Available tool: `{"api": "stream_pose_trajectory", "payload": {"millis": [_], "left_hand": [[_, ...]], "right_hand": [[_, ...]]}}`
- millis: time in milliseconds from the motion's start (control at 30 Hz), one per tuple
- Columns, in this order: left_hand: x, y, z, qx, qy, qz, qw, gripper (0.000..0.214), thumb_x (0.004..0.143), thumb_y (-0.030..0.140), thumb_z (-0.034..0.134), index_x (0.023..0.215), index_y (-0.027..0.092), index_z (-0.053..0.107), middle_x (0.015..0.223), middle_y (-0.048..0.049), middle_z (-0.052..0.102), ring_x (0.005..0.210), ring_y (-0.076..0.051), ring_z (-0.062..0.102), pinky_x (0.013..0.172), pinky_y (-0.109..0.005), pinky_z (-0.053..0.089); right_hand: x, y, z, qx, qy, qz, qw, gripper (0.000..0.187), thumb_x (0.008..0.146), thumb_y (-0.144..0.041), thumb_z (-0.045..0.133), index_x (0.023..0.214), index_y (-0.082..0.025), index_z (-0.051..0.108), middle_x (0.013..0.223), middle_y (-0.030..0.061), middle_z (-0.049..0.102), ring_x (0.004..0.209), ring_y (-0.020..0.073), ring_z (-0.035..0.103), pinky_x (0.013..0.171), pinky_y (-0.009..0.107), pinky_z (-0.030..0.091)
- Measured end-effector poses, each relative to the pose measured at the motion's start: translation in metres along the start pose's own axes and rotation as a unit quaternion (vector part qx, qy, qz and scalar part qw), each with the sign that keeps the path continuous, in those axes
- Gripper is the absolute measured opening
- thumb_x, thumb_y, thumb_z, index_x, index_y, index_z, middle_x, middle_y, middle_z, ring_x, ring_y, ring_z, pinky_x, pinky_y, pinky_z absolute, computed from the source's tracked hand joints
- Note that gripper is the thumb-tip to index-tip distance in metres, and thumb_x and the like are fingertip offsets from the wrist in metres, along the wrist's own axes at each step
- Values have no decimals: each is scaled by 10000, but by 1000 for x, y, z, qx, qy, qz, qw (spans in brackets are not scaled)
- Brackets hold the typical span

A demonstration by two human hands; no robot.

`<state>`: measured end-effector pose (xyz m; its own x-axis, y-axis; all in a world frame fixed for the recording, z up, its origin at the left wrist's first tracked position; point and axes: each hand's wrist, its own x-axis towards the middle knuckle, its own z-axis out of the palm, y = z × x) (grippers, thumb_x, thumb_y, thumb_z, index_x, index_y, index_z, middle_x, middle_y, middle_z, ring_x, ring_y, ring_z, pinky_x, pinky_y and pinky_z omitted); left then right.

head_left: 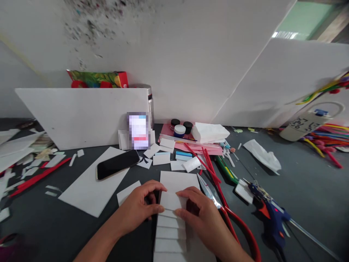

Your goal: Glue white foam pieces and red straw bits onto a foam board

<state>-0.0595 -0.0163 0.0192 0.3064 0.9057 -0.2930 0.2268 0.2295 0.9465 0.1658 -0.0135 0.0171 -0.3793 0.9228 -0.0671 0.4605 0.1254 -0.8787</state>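
Observation:
A long white board (178,178) lies in front of me, with a column of overlapping white card strips (171,233) running up its left side. At the top of that column sits a small white card piece (169,200). My left hand (137,205) grips its left edge between thumb and fingers. On the opposite edge, my right hand (203,213) has its fingertips and thumb closed on the same piece. Red-handled scissors (211,191) lie just right of the board, their handles partly behind my right forearm. Loose white card pieces (161,159) are scattered beyond the board.
A black phone (117,165) rests on a white sheet (94,193) at left; a lit phone (138,131) leans upright behind. Right are red sticks (212,167), a green cutter (226,170), a blue glue gun (269,213), crumpled tissue (263,156) and a bottle (304,123). Paint jars (179,131) stand at back.

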Motion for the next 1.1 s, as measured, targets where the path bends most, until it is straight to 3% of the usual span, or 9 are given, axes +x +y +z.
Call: {"api": "stream_pose_trajectory", "payload": {"millis": [633, 767, 900, 1100], "left_hand": [[0, 1, -1, 5, -1, -10, 1000, 405, 751, 227, 697, 1150, 246, 632, 1209, -40, 542, 776, -126, 495, 548, -204, 518], [1, 1, -4, 20, -14, 2, 1000, 379, 798, 282, 679, 1169, 238, 615, 1177, -50, 536, 797, -136, 503, 564, -215, 535], [2, -3, -4, 14, -19, 21, 1000, 346, 916, 380, 548, 1225, 230, 589, 1103, -57, 552, 761, -133, 521, 562, -227, 539], [1, -5, -2, 17, 2, 6, 1000, 356, 888, 373, 592, 1219, 242, 598, 963, -18, 534, 726, -128, 506, 540, -220, 525]], "right_hand": [[-4, 0, 2, -26, 20, -23, 999, 261, 853, -203, 674, 1112, -229, 669, 1049, 40, 642, 798, 172, 628, 733, 297, 503], [-5, -1, 1, -31, 17, -25, 999, 266, 858, -204, 671, 1124, -226, 666, 1059, 39, 637, 796, 167, 621, 733, 297, 496], [-5, -3, -1, -33, 10, -19, 999, 270, 856, -224, 684, 1126, -229, 670, 1046, 35, 638, 760, 158, 615, 701, 292, 492], [-4, -4, 0, -23, 11, -13, 1000, 269, 846, -220, 694, 1114, -231, 683, 1038, 34, 643, 750, 158, 618, 689, 286, 494]]}}
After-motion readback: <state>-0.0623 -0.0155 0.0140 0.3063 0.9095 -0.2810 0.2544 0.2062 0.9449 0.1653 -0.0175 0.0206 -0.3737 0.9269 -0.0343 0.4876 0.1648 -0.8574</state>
